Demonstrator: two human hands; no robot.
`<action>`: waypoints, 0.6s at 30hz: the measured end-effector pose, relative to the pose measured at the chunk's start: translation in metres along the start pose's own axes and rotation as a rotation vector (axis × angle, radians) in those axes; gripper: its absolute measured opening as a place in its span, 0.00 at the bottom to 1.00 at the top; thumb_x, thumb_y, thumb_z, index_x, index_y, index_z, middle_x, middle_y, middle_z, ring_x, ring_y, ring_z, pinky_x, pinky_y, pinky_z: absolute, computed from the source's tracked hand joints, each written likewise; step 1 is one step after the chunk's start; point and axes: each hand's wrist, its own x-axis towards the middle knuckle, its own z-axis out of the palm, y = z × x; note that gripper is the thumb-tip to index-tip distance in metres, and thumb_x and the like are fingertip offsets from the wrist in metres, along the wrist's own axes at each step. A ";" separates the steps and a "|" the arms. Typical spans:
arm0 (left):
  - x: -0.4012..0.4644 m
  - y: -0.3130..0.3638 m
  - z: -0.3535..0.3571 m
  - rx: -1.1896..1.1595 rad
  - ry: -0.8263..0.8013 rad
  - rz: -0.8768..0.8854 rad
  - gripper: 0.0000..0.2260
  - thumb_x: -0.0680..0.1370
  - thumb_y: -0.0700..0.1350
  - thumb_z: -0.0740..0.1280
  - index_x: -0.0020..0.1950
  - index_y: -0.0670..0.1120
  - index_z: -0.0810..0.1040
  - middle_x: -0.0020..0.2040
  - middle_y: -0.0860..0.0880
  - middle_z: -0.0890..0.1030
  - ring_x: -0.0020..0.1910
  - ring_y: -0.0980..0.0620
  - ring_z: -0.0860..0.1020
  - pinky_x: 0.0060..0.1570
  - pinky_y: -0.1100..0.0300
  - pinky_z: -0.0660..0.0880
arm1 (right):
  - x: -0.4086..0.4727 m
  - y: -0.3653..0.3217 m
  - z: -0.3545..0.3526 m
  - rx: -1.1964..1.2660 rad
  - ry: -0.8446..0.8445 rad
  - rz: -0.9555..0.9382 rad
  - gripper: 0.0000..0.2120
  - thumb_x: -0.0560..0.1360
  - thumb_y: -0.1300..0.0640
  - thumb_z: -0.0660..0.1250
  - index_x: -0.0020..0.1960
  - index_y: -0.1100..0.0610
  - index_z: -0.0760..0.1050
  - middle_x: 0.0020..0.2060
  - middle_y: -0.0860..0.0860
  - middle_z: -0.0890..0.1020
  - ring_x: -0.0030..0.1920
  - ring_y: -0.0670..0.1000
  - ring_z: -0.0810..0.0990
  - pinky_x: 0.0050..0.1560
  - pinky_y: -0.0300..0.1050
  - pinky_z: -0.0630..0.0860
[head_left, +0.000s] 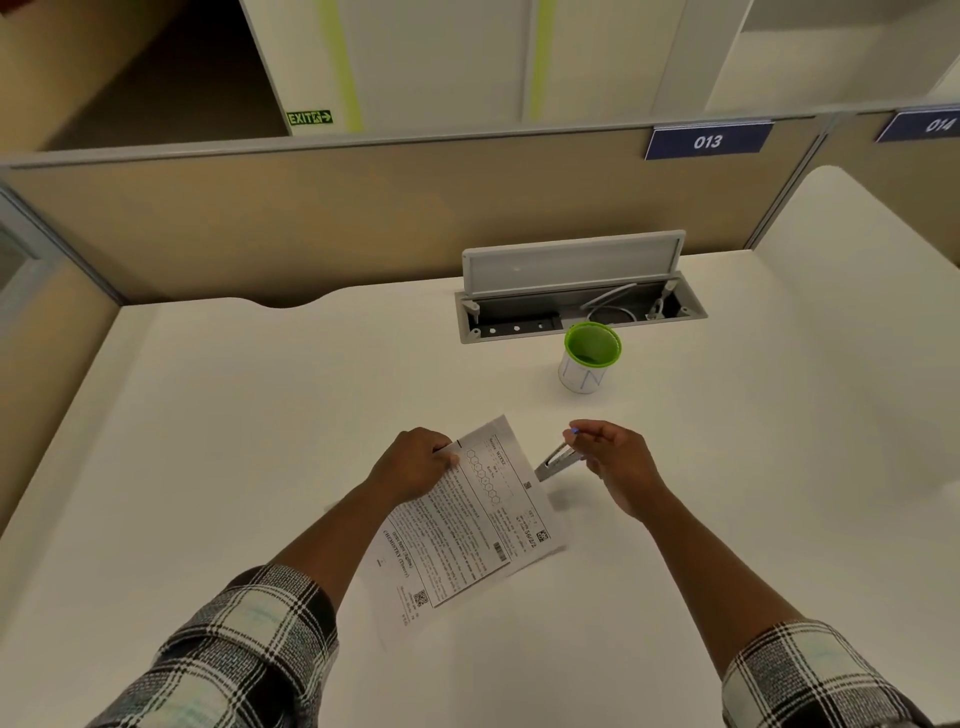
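Warm, even light falls from above. The white desk (260, 415) looks creamy and bright, with no glare. Shadows are soft: a faint grey one lies on the desk below the right hand (618, 467) and pen (553, 464). The upper left corner is dim. The wide lens bends the partition (311, 218) and desk edges toward the corners. Fine print on the paper (457, 530) is soft — slightly blurred.

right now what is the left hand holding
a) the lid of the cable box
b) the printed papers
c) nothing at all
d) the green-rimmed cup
b: the left hand grips the far edge of the printed papers, the right hand pinches a slim metal tool, and the green-rimmed cup stands apart, farther back on the desk.
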 end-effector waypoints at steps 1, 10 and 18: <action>0.000 0.000 0.000 -0.001 -0.002 -0.003 0.14 0.79 0.48 0.66 0.39 0.39 0.80 0.37 0.45 0.82 0.34 0.50 0.78 0.35 0.57 0.71 | 0.000 0.000 -0.001 0.016 -0.009 0.010 0.11 0.70 0.57 0.76 0.52 0.56 0.83 0.42 0.50 0.85 0.39 0.45 0.78 0.43 0.42 0.69; -0.001 -0.002 0.001 0.048 -0.014 -0.005 0.14 0.79 0.49 0.65 0.33 0.48 0.76 0.34 0.52 0.81 0.33 0.54 0.79 0.32 0.60 0.72 | 0.005 0.003 -0.003 0.334 0.021 0.103 0.13 0.75 0.61 0.71 0.58 0.58 0.77 0.48 0.55 0.85 0.51 0.55 0.85 0.51 0.52 0.79; 0.000 -0.004 0.001 0.076 -0.008 -0.002 0.16 0.79 0.49 0.65 0.31 0.51 0.74 0.33 0.55 0.79 0.31 0.57 0.78 0.30 0.62 0.70 | 0.010 0.005 0.009 0.491 0.006 0.277 0.07 0.78 0.54 0.66 0.49 0.58 0.76 0.36 0.52 0.76 0.30 0.47 0.73 0.31 0.41 0.69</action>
